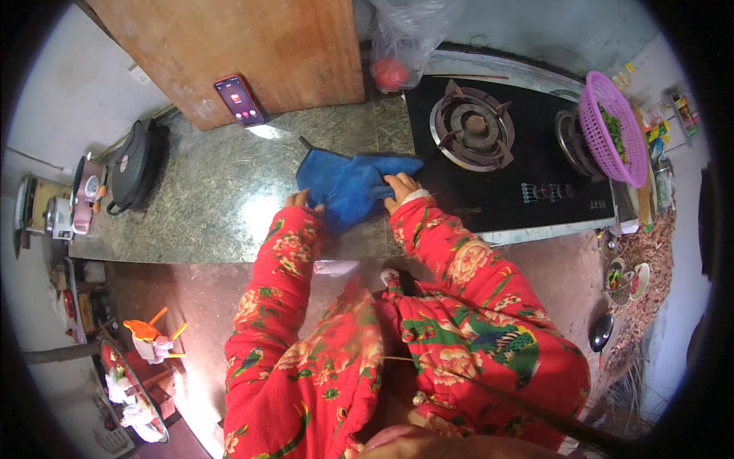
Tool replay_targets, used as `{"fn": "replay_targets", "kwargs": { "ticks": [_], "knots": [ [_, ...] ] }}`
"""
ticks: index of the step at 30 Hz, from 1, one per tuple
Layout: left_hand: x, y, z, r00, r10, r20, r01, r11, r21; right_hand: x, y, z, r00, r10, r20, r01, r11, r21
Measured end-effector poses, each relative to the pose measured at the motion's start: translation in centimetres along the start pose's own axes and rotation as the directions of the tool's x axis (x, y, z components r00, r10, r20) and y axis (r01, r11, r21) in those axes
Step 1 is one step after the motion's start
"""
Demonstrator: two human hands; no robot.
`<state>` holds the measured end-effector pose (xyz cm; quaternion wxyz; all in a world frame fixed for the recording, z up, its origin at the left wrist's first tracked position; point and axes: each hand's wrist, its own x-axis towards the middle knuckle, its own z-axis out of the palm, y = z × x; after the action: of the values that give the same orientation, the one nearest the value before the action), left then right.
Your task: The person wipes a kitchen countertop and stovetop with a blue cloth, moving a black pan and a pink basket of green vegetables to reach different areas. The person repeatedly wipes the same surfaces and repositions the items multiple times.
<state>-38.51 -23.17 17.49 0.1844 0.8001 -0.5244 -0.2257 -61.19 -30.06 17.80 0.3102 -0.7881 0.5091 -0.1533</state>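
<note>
A blue cloth [344, 186] with dark edging lies bunched on the speckled stone countertop [212, 189], its right end reaching the edge of the black gas hob [510, 195]. My left hand [305, 201] touches the cloth's lower left side, fingers partly bent. At its right side my right hand [401, 189] has its thumb and fingers on a fold of the cloth, gripping it. Whether the left fingers pinch any fabric is not plain. Both forearms are in red floral sleeves.
Against a wooden board [275, 51] leans a lit phone [239, 100]. A black lidded pan [135, 166] stands at left. Behind the cloth hangs a plastic bag [395, 63] holding something red. A purple basket [610, 129] with greens stands tilted at the hob's right end, near a burner [475, 126].
</note>
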Motion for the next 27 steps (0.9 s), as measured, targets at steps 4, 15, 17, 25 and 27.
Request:
{"fn": "replay_targets", "kwargs": {
  "ticks": [4,15,17,25,27],
  "knots": [
    [3.0,-1.7,0.2,0.986,-0.033,-0.164,0.018,0.996,-0.088,-1.2,-0.3,-0.7,0.948,-0.251,-0.197,0.288,0.939,0.189],
    [6.4,-0.5,2.0,0.991,-0.095,-0.089,0.046,0.895,-0.444,-6.0,5.5,-3.8,0.876,-0.363,-0.317,0.37,0.928,-0.039],
    [6.4,-1.7,0.5,0.994,-0.106,-0.036,0.033,0.588,-0.808,-6.8,7.5,-5.2,0.914,-0.346,-0.214,0.326,0.938,-0.12],
    [0.9,-3.4,-3.6,0.982,-0.129,-0.135,-0.024,0.629,-0.777,-2.3,6.0,-4.8,0.988,-0.146,-0.046,0.151,0.98,0.133],
    [-0.5,-3.2,-3.2,0.975,-0.156,-0.157,-0.031,0.607,-0.794,0.2,3.7,-3.7,0.991,0.005,0.132,-0.01,0.999,0.037]
  ]
}}
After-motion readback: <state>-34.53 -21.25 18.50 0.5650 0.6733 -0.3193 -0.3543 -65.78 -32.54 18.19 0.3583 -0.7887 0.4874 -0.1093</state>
